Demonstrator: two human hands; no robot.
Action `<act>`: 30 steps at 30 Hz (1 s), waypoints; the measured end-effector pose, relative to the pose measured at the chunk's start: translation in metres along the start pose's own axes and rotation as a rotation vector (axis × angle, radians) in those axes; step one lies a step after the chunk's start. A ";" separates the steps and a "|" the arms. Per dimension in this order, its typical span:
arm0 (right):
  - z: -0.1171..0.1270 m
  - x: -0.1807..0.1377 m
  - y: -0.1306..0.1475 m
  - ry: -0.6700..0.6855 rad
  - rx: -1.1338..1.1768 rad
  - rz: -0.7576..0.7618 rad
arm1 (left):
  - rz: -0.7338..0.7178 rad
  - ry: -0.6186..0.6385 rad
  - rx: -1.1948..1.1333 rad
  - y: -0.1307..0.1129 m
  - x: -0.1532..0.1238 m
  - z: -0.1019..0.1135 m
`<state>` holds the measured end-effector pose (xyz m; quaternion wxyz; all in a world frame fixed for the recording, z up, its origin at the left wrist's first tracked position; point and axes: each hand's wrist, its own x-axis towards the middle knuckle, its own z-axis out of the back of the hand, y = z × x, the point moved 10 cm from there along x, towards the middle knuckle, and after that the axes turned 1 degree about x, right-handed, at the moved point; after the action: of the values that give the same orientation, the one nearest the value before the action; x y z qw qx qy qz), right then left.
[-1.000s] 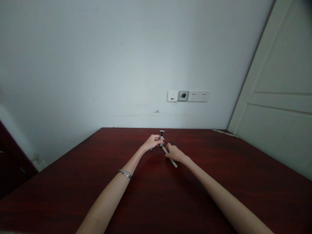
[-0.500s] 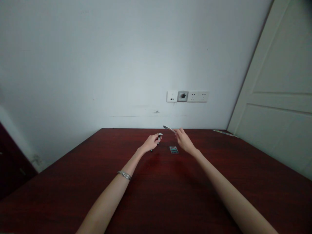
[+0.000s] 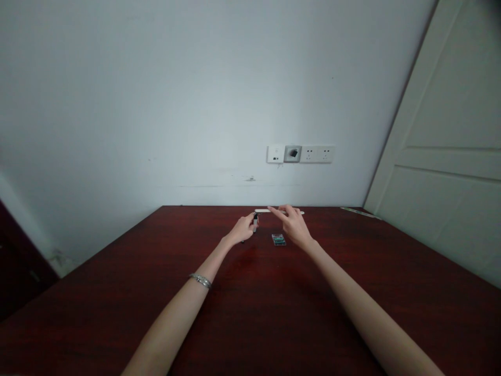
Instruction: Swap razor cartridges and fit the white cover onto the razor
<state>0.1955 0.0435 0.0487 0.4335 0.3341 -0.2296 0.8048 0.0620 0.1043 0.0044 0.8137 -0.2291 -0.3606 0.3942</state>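
Observation:
My left hand [image 3: 243, 228] is closed around a small upright grey item with a black top [image 3: 255, 222], too small to tell its kind. In my right hand [image 3: 293, 225] is a flat, pale strip with rounded ends, shaped like a nail file [image 3: 262, 210]. It lies nearly level, and its left end is at the top of the grey item; whether they touch I cannot tell. My right index finger stretches along the strip. Between the hands, a small clear case with teal contents [image 3: 278, 239] lies on the table. A tiny dark object [image 3: 242, 241] shows below my left hand.
The dark red wooden table [image 3: 250, 313] runs up to a white wall with sockets [image 3: 317, 154]. A thin flat strip [image 3: 360, 213] lies along the back right edge. To the right stands a pale panelled door [image 3: 450, 156].
The pale strip has swung from a slant to nearly level, and its left end has come to the grey item's top. My right index finger has stretched out. My left hand stays in place.

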 end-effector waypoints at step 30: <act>-0.003 -0.002 0.003 -0.062 0.182 -0.096 | -0.103 -0.004 0.160 0.000 0.001 -0.005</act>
<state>0.1927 0.0434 0.0450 0.4320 0.4074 -0.1524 0.7901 0.0660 0.1046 0.0016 0.8480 -0.1436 -0.3407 0.3798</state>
